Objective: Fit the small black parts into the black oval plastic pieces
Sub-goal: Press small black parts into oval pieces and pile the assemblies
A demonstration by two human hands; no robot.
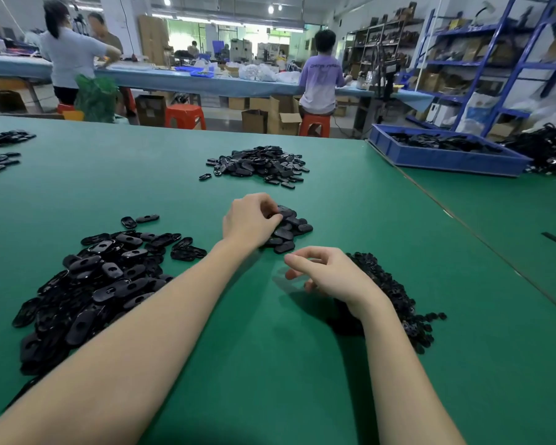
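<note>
Landmark: the small heap of oval pieces (291, 227) in the middle of the green table (142, 175); every place below is given from it

My left hand (250, 220): rests on the near-left edge of the small heap, fingers curled down onto the top pieces; I seem to pinch one oval piece, though my knuckles hide the exact grip

My right hand (329, 273): just nearer to me than the small heap and slightly right, not touching it, palm down above the table, fingers loosely bent, thumb and forefinger apart, holding nothing I can see

Small black parts (395, 297): a dark pile to the near right of the small heap, partly hidden under my right wrist and forearm

Large pile of oval plastic pieces (93, 284): to the near left of the small heap, well apart, many showing a cutout hole

Far pile (260, 163): more black oval pieces beyond the small heap, toward the table's far edge

Blue bin (443, 154): far right of the small heap, on the adjoining table, with black pieces inside

Background: people at a long blue bench beyond the far pile, orange stools beside it
</note>
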